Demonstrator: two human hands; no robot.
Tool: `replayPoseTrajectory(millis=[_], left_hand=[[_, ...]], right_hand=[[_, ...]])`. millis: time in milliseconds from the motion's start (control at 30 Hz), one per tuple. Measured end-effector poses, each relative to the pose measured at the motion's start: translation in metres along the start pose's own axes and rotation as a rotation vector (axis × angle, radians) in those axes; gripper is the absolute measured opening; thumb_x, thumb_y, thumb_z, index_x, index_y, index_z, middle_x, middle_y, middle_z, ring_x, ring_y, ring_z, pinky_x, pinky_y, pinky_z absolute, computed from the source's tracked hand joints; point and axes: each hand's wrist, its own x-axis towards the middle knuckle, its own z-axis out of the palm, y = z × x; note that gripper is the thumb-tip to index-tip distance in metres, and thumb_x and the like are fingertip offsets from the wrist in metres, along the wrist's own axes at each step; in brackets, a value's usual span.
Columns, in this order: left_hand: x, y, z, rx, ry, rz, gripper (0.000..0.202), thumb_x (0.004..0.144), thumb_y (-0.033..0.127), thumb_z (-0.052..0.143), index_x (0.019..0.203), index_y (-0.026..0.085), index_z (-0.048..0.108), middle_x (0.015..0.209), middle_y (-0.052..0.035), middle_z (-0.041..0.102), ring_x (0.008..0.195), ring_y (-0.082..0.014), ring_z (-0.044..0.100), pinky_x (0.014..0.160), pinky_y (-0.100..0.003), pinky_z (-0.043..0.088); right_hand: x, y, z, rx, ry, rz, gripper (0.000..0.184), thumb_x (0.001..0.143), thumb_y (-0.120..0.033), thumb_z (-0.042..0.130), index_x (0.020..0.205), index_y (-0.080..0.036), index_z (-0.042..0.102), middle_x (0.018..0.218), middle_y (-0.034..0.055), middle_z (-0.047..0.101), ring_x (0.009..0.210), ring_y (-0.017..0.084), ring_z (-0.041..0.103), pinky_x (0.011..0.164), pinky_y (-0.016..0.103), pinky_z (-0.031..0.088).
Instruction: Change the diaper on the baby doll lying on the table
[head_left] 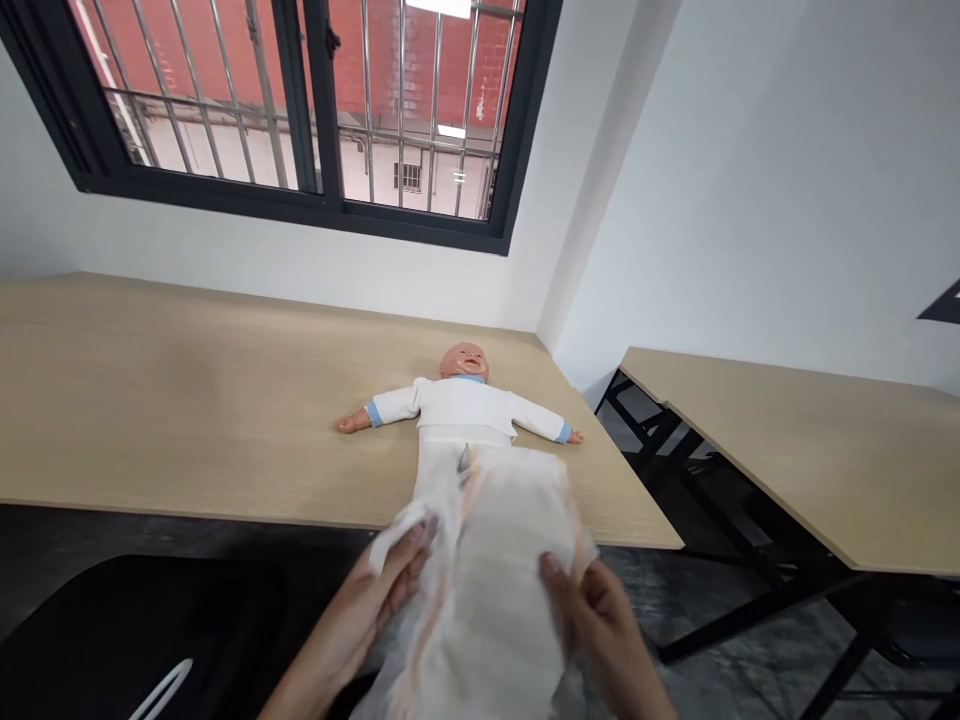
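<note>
Left hand [382,590] and right hand [596,625] apart, clamped on a white diaper [480,590], any print blurred, over a baby doll [461,400]

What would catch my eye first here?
A baby doll in a white top with blue cuffs lies on its back, arms spread, on a light wood table. Nearest the camera, the left hand and right hand hold a white diaper over its lower body. Above, a barred window shows red brick.
</note>
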Motion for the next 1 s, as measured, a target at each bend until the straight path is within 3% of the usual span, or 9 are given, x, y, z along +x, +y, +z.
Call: replayPoseTrajectory(millis=[133, 233, 333, 467, 600, 700, 833, 900, 1000], left_hand=[[0.012, 0.013, -0.034, 0.353, -0.188, 0.049, 0.039, 0.073, 0.054, 0.07, 0.079, 0.015, 0.065, 0.07, -0.0023, 0.064, 0.059, -0.015, 0.061, 0.053, -0.024, 0.048], [0.024, -0.001, -0.052, 0.387, -0.261, -0.066, 0.044, 0.073, 0.056, 0.068, 0.088, 0.015, 0.067, 0.083, -0.0068, 0.068, 0.072, -0.0193, 0.065, 0.062, -0.028, 0.051], [0.038, -0.036, -0.053, 0.113, -0.374, -0.134, 0.055, 0.071, 0.057, 0.07, 0.113, 0.021, 0.063, 0.107, -0.0098, 0.068, 0.103, -0.0259, 0.062, 0.086, -0.038, 0.048], [0.054, -0.084, -0.031, -0.148, -0.456, -0.146, 0.075, 0.059, 0.076, 0.065, 0.108, 0.019, 0.065, 0.119, -0.013, 0.064, 0.121, -0.0309, 0.052, 0.103, -0.042, 0.037], [0.062, -0.1, -0.007, -0.25, -0.448, -0.112, 0.082, 0.059, 0.086, 0.052, 0.111, 0.023, 0.061, 0.122, -0.0109, 0.063, 0.123, -0.0312, 0.052, 0.106, -0.044, 0.035], [0.059, -0.089, 0.005, -0.366, -0.523, -0.11, 0.083, 0.059, 0.083, 0.057, 0.118, 0.026, 0.057, 0.122, -0.0088, 0.064, 0.124, -0.03, 0.052, 0.107, -0.043, 0.033], [0.047, -0.051, 0.026, -0.511, -0.664, -0.2, 0.082, 0.06, 0.074, 0.064, 0.126, 0.028, 0.049, 0.121, -0.0092, 0.065, 0.121, -0.0342, 0.053, 0.103, -0.05, 0.035], [0.04, -0.028, 0.038, -0.531, -0.635, -0.233, 0.071, 0.064, 0.066, 0.063, 0.121, 0.026, 0.051, 0.123, -0.009, 0.064, 0.119, -0.0335, 0.054, 0.102, -0.051, 0.036], [0.035, 0.001, 0.054, -0.532, -0.556, -0.246, 0.052, 0.067, 0.057, 0.059, 0.107, 0.024, 0.054, 0.115, -0.0077, 0.066, 0.112, -0.0303, 0.059, 0.099, -0.047, 0.039]], right_hand=[[0.006, -0.026, -0.045, 0.362, 0.35, 0.074, 0.052, 0.065, -0.046, 0.078, 0.105, -0.019, 0.063, 0.08, 0.0045, 0.073, 0.071, 0.025, 0.07, 0.062, 0.032, 0.058], [0.01, -0.03, -0.082, 0.419, 0.457, 0.041, 0.05, 0.07, -0.044, 0.073, 0.114, -0.022, 0.063, 0.089, 0.0052, 0.075, 0.081, 0.027, 0.071, 0.075, 0.037, 0.06], [0.015, -0.014, -0.105, 0.403, 0.457, -0.036, 0.034, 0.078, -0.047, 0.065, 0.101, -0.023, 0.07, 0.091, 0.0062, 0.075, 0.086, 0.029, 0.071, 0.083, 0.043, 0.058], [0.023, 0.009, -0.106, 0.386, 0.364, -0.121, 0.027, 0.079, -0.046, 0.063, 0.093, -0.026, 0.073, 0.091, 0.0051, 0.075, 0.094, 0.03, 0.069, 0.09, 0.048, 0.055], [0.024, 0.013, -0.098, 0.368, 0.19, 0.049, 0.036, 0.077, -0.05, 0.065, 0.093, -0.019, 0.074, 0.091, 0.0111, 0.074, 0.098, 0.032, 0.067, 0.087, 0.046, 0.056], [0.022, 0.01, -0.102, 0.323, 0.133, 0.159, 0.042, 0.074, -0.05, 0.067, 0.099, -0.016, 0.072, 0.093, 0.0124, 0.074, 0.094, 0.032, 0.069, 0.081, 0.042, 0.059], [0.015, 0.011, -0.113, 0.338, 0.245, 0.224, 0.05, 0.066, -0.039, 0.077, 0.109, -0.015, 0.067, 0.102, 0.0104, 0.072, 0.097, 0.032, 0.068, 0.08, 0.038, 0.06], [0.008, 0.014, -0.116, 0.382, 0.293, 0.236, 0.054, 0.064, -0.037, 0.079, 0.113, -0.018, 0.065, 0.11, 0.0088, 0.07, 0.104, 0.032, 0.065, 0.083, 0.038, 0.059], [-0.005, 0.022, -0.113, 0.396, 0.378, 0.116, 0.049, 0.068, -0.045, 0.074, 0.113, -0.027, 0.067, 0.115, 0.0047, 0.068, 0.109, 0.032, 0.062, 0.086, 0.042, 0.058]])
